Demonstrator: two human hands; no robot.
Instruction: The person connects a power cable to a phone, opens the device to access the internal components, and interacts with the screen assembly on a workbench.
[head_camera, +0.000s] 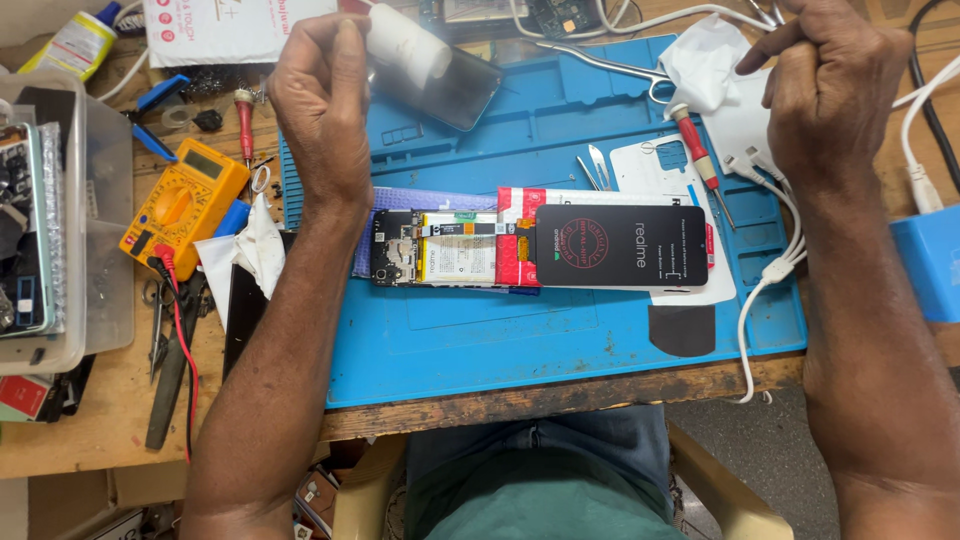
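A: Okay, left hand (322, 110)?
B: Raised over the blue mat's (560, 340) far left corner, fingers pinching a white roll (405, 42). Right hand (835, 85) is curled into a fist over the mat's far right, gripping something thin; can't tell what.
A: The phone?
B: Opened phone (435, 248) lies mid-mat, long axis left to right, a new black screen (620, 246) overlapping its right end. It's below the left hand, which is nearer.
A: Surroundings?
B: Cluttered wooden bench (90, 430); yellow multimeter (182, 203) left of the mat.

Phone repair workshop; blue repair mat (560, 340); yellow multimeter (180, 205); opened phone (440, 248); screwdriver (700, 165).
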